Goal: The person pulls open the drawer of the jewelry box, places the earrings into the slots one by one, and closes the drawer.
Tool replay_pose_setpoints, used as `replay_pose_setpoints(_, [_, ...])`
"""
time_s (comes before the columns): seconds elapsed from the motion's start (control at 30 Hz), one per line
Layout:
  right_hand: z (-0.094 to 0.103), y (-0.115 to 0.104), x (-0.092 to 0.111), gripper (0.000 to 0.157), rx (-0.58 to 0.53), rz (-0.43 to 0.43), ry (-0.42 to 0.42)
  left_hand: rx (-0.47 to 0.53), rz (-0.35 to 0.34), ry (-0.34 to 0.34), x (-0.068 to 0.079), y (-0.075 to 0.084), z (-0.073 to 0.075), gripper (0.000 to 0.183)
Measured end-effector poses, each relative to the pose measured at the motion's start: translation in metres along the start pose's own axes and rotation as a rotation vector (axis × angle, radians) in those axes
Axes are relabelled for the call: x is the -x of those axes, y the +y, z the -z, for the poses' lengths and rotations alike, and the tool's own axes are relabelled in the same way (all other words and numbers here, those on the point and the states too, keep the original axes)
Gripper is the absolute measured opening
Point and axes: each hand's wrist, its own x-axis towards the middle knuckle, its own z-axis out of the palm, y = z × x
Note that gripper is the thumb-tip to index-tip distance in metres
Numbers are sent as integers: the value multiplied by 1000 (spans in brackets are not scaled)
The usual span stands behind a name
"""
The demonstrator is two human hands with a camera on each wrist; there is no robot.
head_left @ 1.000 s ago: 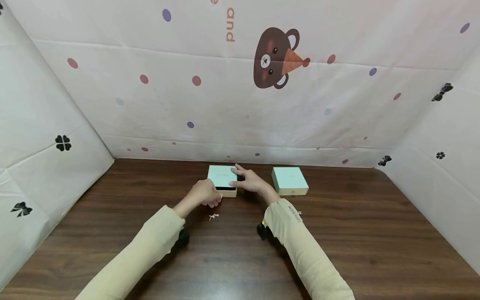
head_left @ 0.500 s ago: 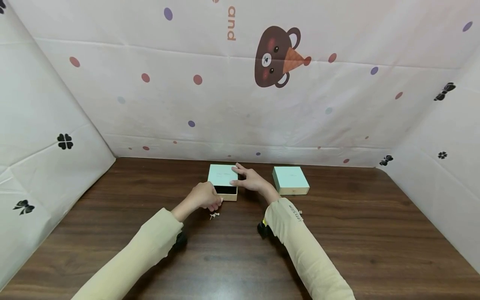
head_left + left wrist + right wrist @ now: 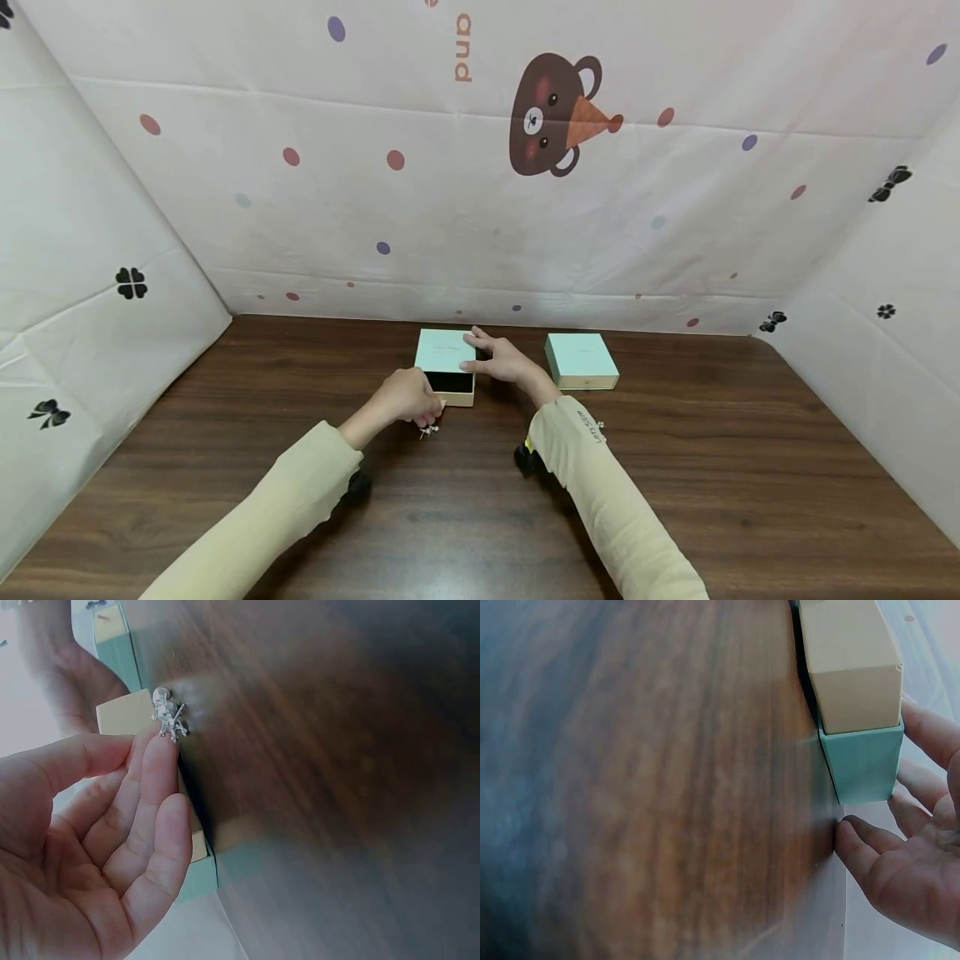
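The drawer stands partway out of its mint outer case, just left of the middle of the desk's far edge, with its front facing the near edge. Compared with half a second ago, the front sits a little nearer the near edge and the dark strip of the interior is wider. For the work in hand, I judge this to be steady progress: the drawer is clearly open but not free of the case. Whether anything lies inside is too dark to tell.

The left hand shifts with it, toward the near edge. Its thumb and forefinger pinch at the drawer's front, apparently by a small pale tab. The right hand stays where it is, fingers spread, touching the right side of the case, which hardly moves; it seems to steady it.

A small silvery trinket lies on the desk on the near side of the left hand. The gap between them narrows, and I cannot tell whether they touch.

Farther out, a second mint box sits closed, apart from the first, toward the far right corner.
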Motion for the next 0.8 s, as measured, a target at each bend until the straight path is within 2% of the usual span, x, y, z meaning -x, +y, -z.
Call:
replay_pose_setpoints(0.5, [0, 1, -1, 63, 0, 8, -4, 39, 11, -8, 12, 2, -2, 22])
replay_pose_setpoints(0.8, [0, 0, -1, 62, -30, 5, -2, 43, -16, 7, 18, 2, -4, 22])
